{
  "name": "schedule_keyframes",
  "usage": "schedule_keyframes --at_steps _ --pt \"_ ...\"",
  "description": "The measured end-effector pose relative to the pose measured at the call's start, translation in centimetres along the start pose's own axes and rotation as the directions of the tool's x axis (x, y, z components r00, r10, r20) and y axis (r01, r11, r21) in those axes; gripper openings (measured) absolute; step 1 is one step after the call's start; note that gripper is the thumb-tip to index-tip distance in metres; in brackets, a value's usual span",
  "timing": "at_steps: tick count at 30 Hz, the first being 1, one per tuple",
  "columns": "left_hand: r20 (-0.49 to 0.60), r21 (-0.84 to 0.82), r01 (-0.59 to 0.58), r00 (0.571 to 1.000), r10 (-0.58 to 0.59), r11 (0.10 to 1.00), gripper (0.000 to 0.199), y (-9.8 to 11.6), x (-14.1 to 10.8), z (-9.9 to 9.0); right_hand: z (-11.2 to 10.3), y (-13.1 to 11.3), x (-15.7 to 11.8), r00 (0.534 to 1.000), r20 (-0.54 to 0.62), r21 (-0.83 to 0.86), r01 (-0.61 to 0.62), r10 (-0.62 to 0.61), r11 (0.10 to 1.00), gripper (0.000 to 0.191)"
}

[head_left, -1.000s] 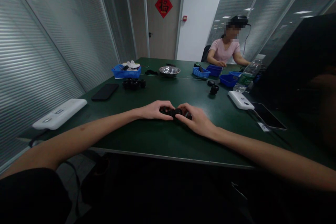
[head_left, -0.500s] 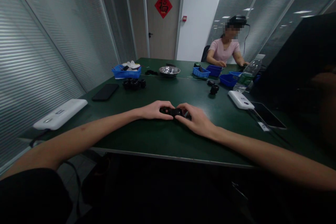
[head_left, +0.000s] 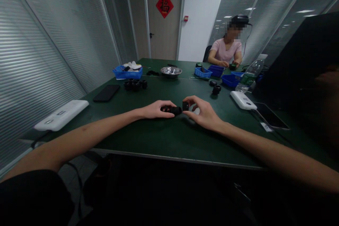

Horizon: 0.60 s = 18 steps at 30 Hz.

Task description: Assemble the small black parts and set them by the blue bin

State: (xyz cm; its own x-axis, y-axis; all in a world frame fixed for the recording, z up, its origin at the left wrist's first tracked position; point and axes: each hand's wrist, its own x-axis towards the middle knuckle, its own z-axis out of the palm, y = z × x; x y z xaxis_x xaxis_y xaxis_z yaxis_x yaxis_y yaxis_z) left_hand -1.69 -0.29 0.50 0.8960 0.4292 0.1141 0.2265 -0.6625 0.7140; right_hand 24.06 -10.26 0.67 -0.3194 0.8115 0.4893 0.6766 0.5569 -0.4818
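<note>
My left hand (head_left: 159, 109) is closed around a black cylindrical part (head_left: 175, 110), which lies sideways just above or on the green table; I cannot tell which. Its right end sticks out past my fingertips. Between the thumb and fingers of my right hand (head_left: 201, 112) is a short black ring-like piece (head_left: 185, 106). A narrow gap separates this piece from the end of the cylindrical part. What exactly these black parts belong to is too dark to make out.
Several black round parts (head_left: 135, 84) stand at the back left, near a blue basket (head_left: 129, 75) and a metal bowl (head_left: 171, 72). Another black part (head_left: 216, 90), a bottle (head_left: 249, 77), a white power bank (head_left: 243, 101) and a phone (head_left: 271, 116) lie rightward. A co-worker (head_left: 226, 50) sits opposite.
My right hand has drawn the short black piece away to the right, off the cylindrical part. My left hand has stayed in place. The co-worker now holds a small dark object.
</note>
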Motion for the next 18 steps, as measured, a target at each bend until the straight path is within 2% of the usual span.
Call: schedule_keyframes --at_steps 3,7,10,14,18 --pt "0.007 -0.011 0.005 1.000 -0.004 1.000 0.050 -0.1 -0.1 0.1 -0.2 1.6 0.3 0.994 -0.026 0.129 -0.098 0.102 0.987 0.038" --pt "-0.011 -0.021 0.003 1.000 -0.003 1.000 0.053 -0.2 -0.1 0.2 0.3 3.5 0.4 0.983 0.080 0.224 -0.178 0.163 0.958 0.044" --pt "-0.010 -0.032 0.003 1.000 -0.004 0.999 0.053 -0.2 -0.1 0.2 0.4 4.1 0.3 0.979 0.124 0.142 -0.177 0.160 0.974 0.043" --pt "-0.015 -0.019 0.008 1.000 -0.009 1.000 0.053 0.1 -0.1 0.1 0.1 4.0 0.3 0.961 0.139 -0.012 -0.241 0.241 0.970 0.036" --pt "-0.063 0.015 0.022 0.998 -0.021 1.000 0.052 0.1 0.0 0.1 -0.1 3.8 0.3 0.951 0.149 -0.083 -0.262 0.271 0.962 0.039"
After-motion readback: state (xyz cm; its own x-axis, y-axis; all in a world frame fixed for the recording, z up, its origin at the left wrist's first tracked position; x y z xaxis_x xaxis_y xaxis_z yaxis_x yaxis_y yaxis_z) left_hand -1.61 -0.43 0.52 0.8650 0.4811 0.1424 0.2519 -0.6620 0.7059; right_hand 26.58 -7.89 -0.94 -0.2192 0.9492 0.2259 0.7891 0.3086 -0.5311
